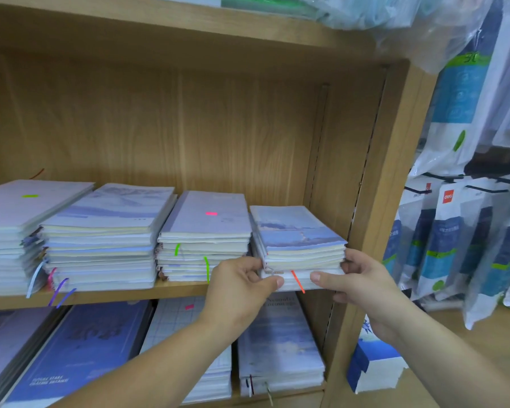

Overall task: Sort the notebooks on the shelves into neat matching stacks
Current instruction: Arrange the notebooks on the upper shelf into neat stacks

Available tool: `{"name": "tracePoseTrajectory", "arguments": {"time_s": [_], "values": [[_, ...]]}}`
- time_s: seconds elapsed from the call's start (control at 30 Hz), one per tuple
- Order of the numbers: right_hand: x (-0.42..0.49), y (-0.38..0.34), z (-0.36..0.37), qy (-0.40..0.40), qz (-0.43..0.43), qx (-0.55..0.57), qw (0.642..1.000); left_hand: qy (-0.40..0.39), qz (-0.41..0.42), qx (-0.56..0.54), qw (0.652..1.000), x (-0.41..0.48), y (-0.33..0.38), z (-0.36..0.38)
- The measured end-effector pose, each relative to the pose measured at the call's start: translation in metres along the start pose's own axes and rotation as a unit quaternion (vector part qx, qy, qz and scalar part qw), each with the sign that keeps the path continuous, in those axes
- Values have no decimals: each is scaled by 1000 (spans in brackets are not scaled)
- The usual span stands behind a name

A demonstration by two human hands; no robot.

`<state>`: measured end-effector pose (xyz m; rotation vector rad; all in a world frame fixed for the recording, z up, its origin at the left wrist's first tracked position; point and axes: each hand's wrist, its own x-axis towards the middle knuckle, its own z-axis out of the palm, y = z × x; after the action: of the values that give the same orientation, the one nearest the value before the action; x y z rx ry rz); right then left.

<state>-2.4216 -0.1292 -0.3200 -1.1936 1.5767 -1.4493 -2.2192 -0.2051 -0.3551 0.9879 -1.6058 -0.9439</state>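
The stack (295, 228) in hand is the one nearest the side wall (345, 172) on the upper shelf (183, 287). It lies just beside that wall, and its near end is at the shelf's front edge. Its long axis runs front to back. The far end is turned slightly away from the wall, so the stack does not lie square with it. An orange ribbon (298, 281) hangs from its front face.

Both hands meet the stack at its near end, one at each front corner, so neither is nearer. The left hand (242, 287) takes the corner away from the wall. Its fingers (273, 281) are curled narrow, with the thumb pressed on the lower books' front edge. The right hand (362, 278) takes the corner by the wall, with the thumb across the front and the other fingers wrapped round the side.

The grip looks suited to squaring the books up or turning the stack parallel to the wall. The pink-tag stack (206, 219), next one out from the wall, leaves little room.
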Motion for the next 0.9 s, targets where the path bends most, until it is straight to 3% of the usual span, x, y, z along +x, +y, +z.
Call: {"name": "tracePoseTrajectory", "arguments": {"time_s": [0.17, 0.3, 0.57, 0.9], "values": [[-10, 10, 0, 45, -33, 0, 998, 59, 17, 32, 998, -7, 0, 4], [-15, 18, -1, 110, -48, -6, 993, 35, 38, 81, 995, -6, 5, -5], [-10, 17, -14, 30, -58, -47, 997, -64, 82, 80, 991, -6, 2, -28], [-7, 18, -7, 84, -74, -51, 992, 1, 6, 43, 999, -3, 8, -17]]}}
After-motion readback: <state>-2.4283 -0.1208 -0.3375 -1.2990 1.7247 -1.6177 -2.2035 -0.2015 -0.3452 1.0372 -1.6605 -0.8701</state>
